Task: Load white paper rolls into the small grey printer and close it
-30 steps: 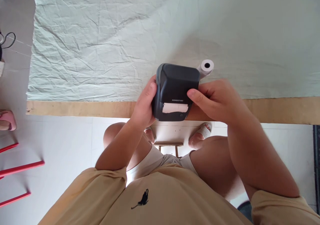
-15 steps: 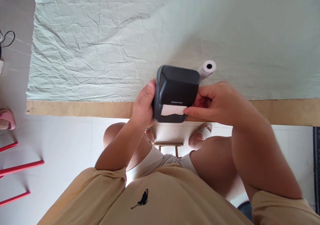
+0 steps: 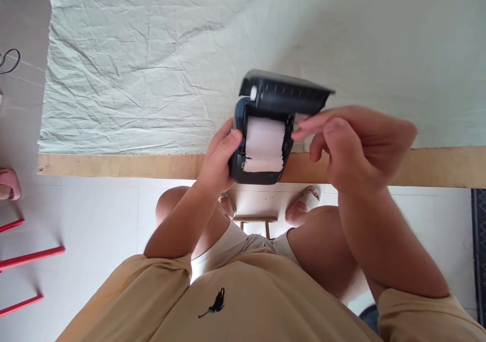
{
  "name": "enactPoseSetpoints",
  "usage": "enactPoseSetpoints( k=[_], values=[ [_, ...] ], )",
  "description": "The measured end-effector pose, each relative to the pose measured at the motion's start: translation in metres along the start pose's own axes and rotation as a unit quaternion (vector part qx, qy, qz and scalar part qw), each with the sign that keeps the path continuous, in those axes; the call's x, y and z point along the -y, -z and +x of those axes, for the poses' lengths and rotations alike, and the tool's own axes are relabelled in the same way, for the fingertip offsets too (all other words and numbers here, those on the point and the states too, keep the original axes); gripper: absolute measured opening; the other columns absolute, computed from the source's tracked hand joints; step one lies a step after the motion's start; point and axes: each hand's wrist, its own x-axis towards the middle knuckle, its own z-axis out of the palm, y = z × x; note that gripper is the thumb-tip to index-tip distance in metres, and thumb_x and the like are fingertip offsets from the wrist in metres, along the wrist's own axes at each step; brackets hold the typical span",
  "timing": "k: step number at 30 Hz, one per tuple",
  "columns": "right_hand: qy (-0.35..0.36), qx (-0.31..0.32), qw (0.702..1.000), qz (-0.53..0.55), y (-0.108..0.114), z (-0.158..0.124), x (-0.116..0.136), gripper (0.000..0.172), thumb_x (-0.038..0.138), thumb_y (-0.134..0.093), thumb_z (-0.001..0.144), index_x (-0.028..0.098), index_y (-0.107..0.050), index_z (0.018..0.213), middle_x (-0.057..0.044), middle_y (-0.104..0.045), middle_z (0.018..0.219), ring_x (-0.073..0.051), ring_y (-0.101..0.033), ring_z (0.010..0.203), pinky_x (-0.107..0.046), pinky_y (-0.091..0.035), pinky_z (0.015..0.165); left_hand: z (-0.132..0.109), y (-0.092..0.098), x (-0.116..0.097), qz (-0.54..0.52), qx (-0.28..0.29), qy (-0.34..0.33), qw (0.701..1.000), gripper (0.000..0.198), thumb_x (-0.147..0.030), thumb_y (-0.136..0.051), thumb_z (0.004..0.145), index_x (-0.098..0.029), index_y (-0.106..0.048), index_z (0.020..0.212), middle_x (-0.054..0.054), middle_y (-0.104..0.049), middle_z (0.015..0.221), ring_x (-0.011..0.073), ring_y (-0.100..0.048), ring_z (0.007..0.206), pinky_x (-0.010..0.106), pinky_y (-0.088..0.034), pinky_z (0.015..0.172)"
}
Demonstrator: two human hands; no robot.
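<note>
A black label printer is held over the table's front edge, its lid swung up and back. Inside lies a roll of white paper, its torn end hanging over the front lip. My left hand grips the printer's left side, thumb on the side near the top. Beside the right side, just below the raised lid, is my right hand, blurred, with its fingers stretched toward the printer and nothing visible in them. Whether its fingertips touch the printer or lid is unclear.
A wrinkled pale green cloth covers the table, with a bare wooden edge along the front. Red bars and a pink slipper show on the floor at left. A black cable loop lies at far left.
The printer's lid has opened, revealing the paper roll inside. My right hand has left the paper strip and moved up and right. The loose roll on the cloth is now out of sight.
</note>
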Motion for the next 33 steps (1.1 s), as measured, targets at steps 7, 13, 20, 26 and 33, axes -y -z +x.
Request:
enactPoseSetpoints(
  k=[7, 13, 20, 26, 33],
  values=[
    [0.12, -0.005, 0.974, -0.191, -0.017, 0.0, -0.004, 0.029, 0.015, -0.063, 0.107, 0.026, -0.088, 0.099, -0.002, -0.093, 0.104, -0.015, -0.074, 0.072, -0.035, -0.047, 0.063, -0.004, 0.0, -0.001, 0.02, 0.02, -0.029, 0.999, 0.058, -0.081, -0.081, 0.096, -0.024, -0.081, 0.112, 0.009, -0.084, 0.108, 0.0349, -0.086, 0.114, 0.041, -0.07, 0.082],
    [0.055, 0.112, 0.939, -0.321, -0.013, -0.004, 0.005, 0.02, 0.024, -0.064, 0.106, 0.025, -0.078, 0.092, -0.002, -0.089, 0.102, -0.012, -0.056, 0.061, -0.034, -0.025, 0.057, -0.006, -0.002, -0.005, 0.029, 0.047, -0.049, 0.997, 0.047, -0.071, -0.079, 0.103, -0.025, -0.082, 0.111, 0.005, -0.08, 0.095, 0.0218, -0.077, 0.084, 0.033, -0.06, 0.069],
    [0.046, 0.168, 0.954, -0.242, -0.001, 0.002, 0.012, 0.022, 0.02, -0.069, 0.091, 0.027, -0.078, 0.109, 0.001, -0.079, 0.083, -0.013, -0.055, 0.059, -0.031, -0.032, 0.057, -0.007, 0.003, -0.005, 0.031, 0.063, -0.04, 0.997, 0.051, -0.073, -0.082, 0.098, -0.025, -0.083, 0.114, 0.006, -0.082, 0.096, 0.0244, -0.079, 0.089, 0.035, -0.065, 0.075],
    [0.01, 0.103, 0.991, 0.088, 0.035, 0.022, -0.022, 0.04, 0.069, -0.076, 0.098, 0.031, -0.078, 0.111, -0.007, -0.08, 0.096, -0.019, -0.064, 0.065, -0.038, -0.045, 0.053, -0.004, -0.002, -0.006, -0.01, 0.016, 0.0, 1.0, 0.056, -0.077, -0.086, 0.094, -0.024, -0.08, 0.109, 0.005, -0.087, 0.096, 0.0288, -0.088, 0.101, 0.032, -0.064, 0.068],
    [-0.144, -0.202, 0.959, 0.137, 0.033, 0.054, -0.082, 0.051, 0.065, -0.078, 0.067, 0.03, -0.049, 0.089, 0.004, -0.046, 0.078, -0.013, -0.045, 0.058, -0.03, -0.035, 0.051, -0.003, -0.005, -0.009, -0.036, 0.015, 0.004, 0.999, 0.054, -0.075, -0.091, 0.092, -0.024, -0.08, 0.106, 0.004, -0.092, 0.105, 0.0328, -0.09, 0.124, 0.043, -0.077, 0.1]
  ],
)
